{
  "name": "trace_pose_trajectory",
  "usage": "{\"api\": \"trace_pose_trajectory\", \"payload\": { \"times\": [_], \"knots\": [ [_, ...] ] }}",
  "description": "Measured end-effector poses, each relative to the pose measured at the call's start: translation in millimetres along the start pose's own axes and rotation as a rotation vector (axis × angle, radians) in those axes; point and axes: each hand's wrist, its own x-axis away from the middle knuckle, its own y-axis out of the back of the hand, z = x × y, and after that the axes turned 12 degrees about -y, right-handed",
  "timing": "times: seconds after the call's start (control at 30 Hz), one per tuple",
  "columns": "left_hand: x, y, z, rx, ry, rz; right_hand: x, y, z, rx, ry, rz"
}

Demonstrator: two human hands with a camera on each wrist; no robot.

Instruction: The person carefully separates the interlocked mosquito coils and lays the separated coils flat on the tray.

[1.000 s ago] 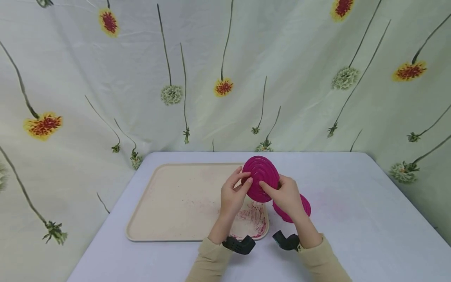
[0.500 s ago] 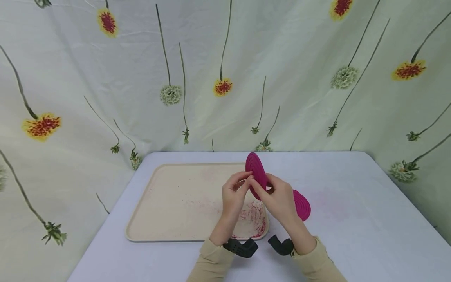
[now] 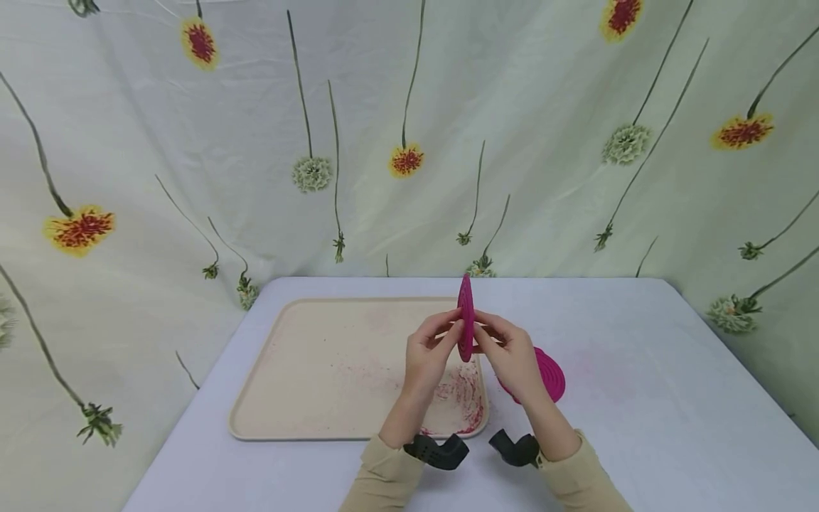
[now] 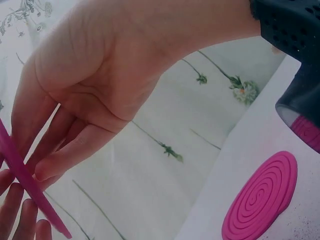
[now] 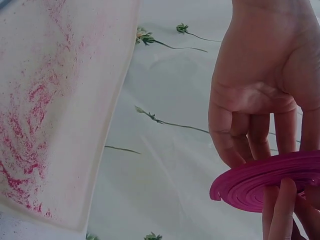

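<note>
A flat magenta spiral disc [image 3: 466, 313], coiled like a rolled clay rope, is held up edge-on between both hands above the tray's right end. My left hand [image 3: 425, 359] holds it on its left face with thumb and fingertips. From the other face, my right hand [image 3: 517, 359] grips it, fingers bent. In the left wrist view the disc [image 4: 31, 187] shows as a thin slanted edge with fingertips on either side. The right wrist view shows coils on the held disc [image 5: 240, 187]. A second spiral disc [image 3: 552, 377] lies on the table, partly hidden behind my right forearm.
A beige tray [image 3: 307, 377] lies at the left of the white table [image 3: 640, 398], its lower right corner smeared with magenta residue. Dark crumbs dot the table beside the second disc. A flower-print cloth [image 3: 544, 92] hangs behind.
The held disc has turned from facing the head camera to edge-on. My right hand has shifted a little left, to the disc's right face. The second disc stays put.
</note>
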Motion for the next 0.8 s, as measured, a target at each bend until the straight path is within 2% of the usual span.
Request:
{"api": "trace_pose_trajectory", "payload": {
  "times": [0.27, 0.5, 0.63, 0.8],
  "knots": [
    [0.0, 1.1, 2.3, 0.033, 0.032, 0.025, -4.6, 3.4, -4.8, -0.077, -0.07, 0.065],
    [-2.1, -0.7, -29.3, 0.01, 0.071, 0.052, -8.1, 5.7, -9.5, -0.131, -0.067, 0.1],
    [-2.5, -0.6, -30.0, -0.012, 0.057, 0.073, -9.0, 5.7, -11.6, -0.139, -0.054, 0.105],
    [-3.2, -0.1, -26.2, -0.028, 0.073, 0.084, -9.6, 6.3, -13.0, -0.136, -0.059, 0.113]
  ]
}}
